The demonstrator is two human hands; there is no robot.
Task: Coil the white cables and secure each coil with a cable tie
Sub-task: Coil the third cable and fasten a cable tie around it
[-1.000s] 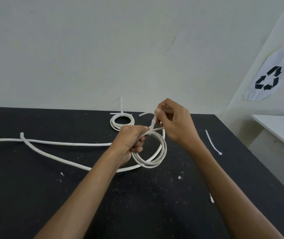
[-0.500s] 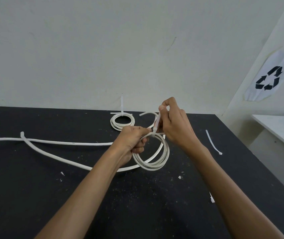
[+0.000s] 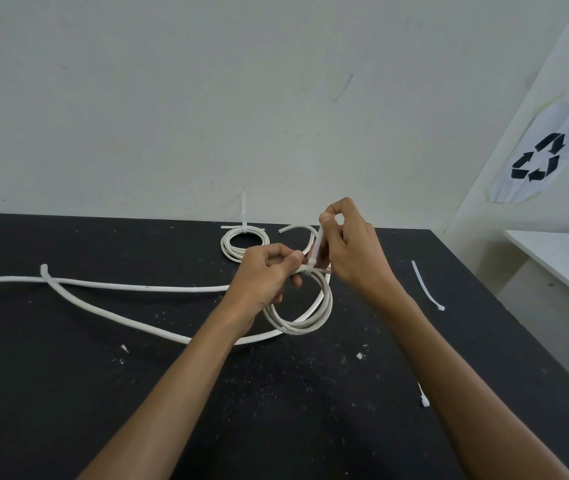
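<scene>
Head view. We see the left hand [image 3: 265,276] with its fingers curled round the top of a white cable coil [image 3: 302,315], pinching the bundled turns together just above the black table [image 3: 68,393]. The coil hangs below and to the right of this grip, its lower arc close to or on the tabletop; we cannot tell which. The right hand [image 3: 352,252], immediately right of the left and nearly touching it, pinches the free tail of a cable tie [image 3: 316,249] between thumb and forefinger; the tail rises steeply from the tie's head, which sits on the bundle at the left fingertips. Whether the tie is drawn fully tight we cannot tell.

From beneath the left wrist the uncoiled cable [image 3: 120,315] runs away to the left, crossing a second straight run that leaves the frame at the left edge. Beyond the two hands, towards the wall, lies a finished coil [image 3: 229,249] whose own tie stands upright. To the right of the right hand, well apart from it, a loose cable tie [image 3: 425,285] lies flat on the table. A recycling sign [image 3: 539,157] hangs on the right-hand wall.
</scene>
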